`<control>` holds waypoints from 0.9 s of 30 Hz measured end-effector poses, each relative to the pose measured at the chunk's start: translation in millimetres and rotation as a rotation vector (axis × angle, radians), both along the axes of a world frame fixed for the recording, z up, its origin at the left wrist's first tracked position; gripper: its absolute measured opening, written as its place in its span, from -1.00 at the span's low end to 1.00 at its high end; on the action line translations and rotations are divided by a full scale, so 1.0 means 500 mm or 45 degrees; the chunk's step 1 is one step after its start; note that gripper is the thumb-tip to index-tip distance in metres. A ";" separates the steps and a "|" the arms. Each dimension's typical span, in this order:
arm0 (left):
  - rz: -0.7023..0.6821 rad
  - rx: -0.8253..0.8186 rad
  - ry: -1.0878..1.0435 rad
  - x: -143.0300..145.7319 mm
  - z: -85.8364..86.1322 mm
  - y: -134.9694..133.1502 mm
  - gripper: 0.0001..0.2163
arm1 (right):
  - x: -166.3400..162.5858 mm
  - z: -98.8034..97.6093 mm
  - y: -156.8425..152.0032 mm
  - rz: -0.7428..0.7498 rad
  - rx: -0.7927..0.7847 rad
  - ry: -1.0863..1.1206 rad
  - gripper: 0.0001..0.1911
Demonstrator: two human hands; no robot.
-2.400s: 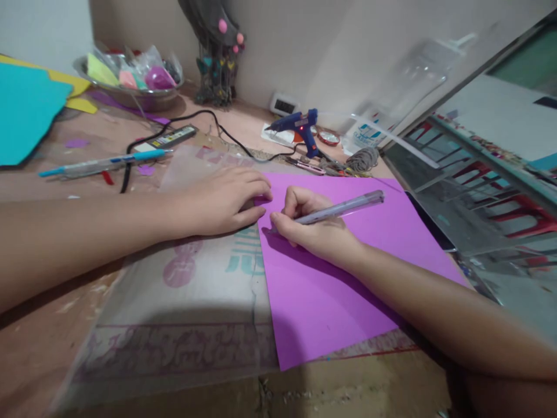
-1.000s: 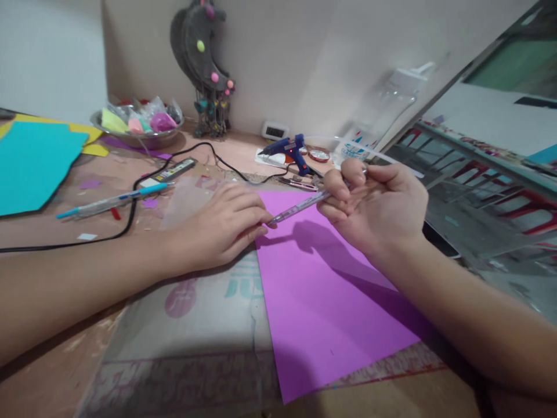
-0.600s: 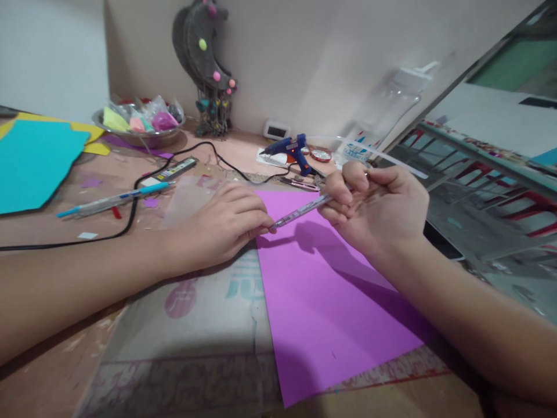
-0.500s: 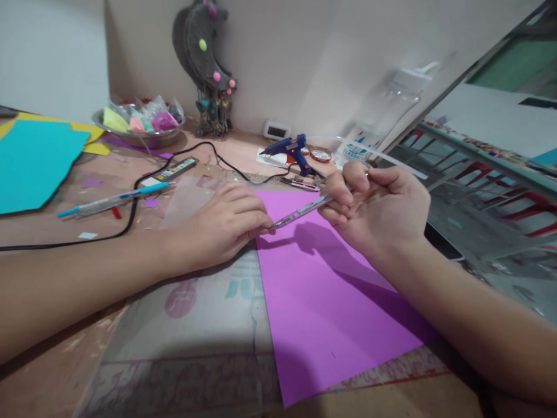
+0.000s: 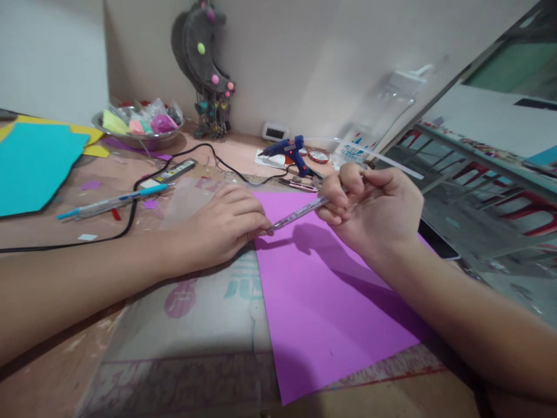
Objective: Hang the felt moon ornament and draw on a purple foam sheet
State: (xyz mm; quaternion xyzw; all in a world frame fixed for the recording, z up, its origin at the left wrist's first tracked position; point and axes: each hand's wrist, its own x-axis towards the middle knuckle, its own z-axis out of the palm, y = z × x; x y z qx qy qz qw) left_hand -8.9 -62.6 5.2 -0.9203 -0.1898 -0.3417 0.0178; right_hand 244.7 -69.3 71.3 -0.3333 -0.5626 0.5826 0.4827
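Note:
A slim clear pen [image 5: 296,216] slants over the purple sheet [image 5: 313,325], its narrow end down to the left. My right hand [image 5: 369,203] is closed round the pen's upper part, palm turned up and fingers curled. At the lower end, the thumb and fingers of my left hand [image 5: 237,220] pinch the tip, which they partly hide. That hand rests by the sheet's left edge, above a printed plastic-covered board [image 5: 209,325]. The shadow of my right hand falls across the purple sheet.
Behind my hands lie a blue glue gun [image 5: 289,152] with a black cord, a small digital clock [image 5: 275,132] and a clear bottle [image 5: 383,110]. At left are a blue craft knife [image 5: 115,201], turquoise foam [image 5: 39,165] and a metal bowl [image 5: 141,139] of coloured packets.
The view has shifted very slightly, and my right hand sits a touch further left. Both hands keep the same hold on the pen.

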 end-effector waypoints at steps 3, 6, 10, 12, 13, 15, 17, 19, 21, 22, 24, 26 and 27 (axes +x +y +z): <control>0.003 0.047 -0.006 0.001 0.000 0.000 -0.77 | 0.002 -0.001 0.002 0.053 -0.019 0.082 -0.60; 0.010 0.067 -0.005 0.001 0.001 0.000 -0.77 | 0.001 -0.001 0.002 0.075 -0.021 0.112 -0.62; 0.007 0.082 0.010 0.000 0.002 0.001 -0.78 | -0.001 -0.001 0.000 0.060 -0.021 0.104 -0.60; 0.000 0.087 0.006 0.001 0.002 0.001 -0.79 | -0.001 0.000 -0.001 0.053 -0.017 0.102 -0.60; -0.002 0.085 0.001 0.001 0.002 0.001 -0.79 | -0.002 0.000 -0.001 0.053 -0.013 0.103 -0.60; -0.012 0.074 -0.008 0.001 0.002 0.000 -0.80 | -0.002 0.001 -0.001 0.058 -0.006 0.104 -0.61; -0.016 0.063 -0.023 0.001 0.001 -0.001 -0.80 | -0.001 0.000 0.000 0.061 0.000 0.105 -0.61; -0.014 0.057 -0.031 0.001 0.001 -0.002 -0.80 | -0.001 -0.001 0.000 0.057 0.004 0.102 -0.61; -0.012 0.064 -0.029 0.001 0.001 -0.002 -0.80 | -0.001 -0.001 -0.001 0.048 0.009 0.098 -0.60; -0.011 0.069 -0.025 0.001 0.000 -0.002 -0.79 | -0.001 -0.001 -0.001 0.041 0.010 0.093 -0.60; -0.007 0.079 -0.018 0.001 0.000 -0.001 -0.79 | -0.001 0.000 -0.002 0.030 0.007 0.080 -0.59; 0.004 0.083 -0.017 0.000 0.000 -0.001 -0.78 | -0.002 0.001 -0.003 0.028 0.002 0.076 -0.60; 0.006 0.083 -0.013 0.000 0.001 0.000 -0.79 | -0.003 0.002 -0.004 0.032 0.002 0.081 -0.60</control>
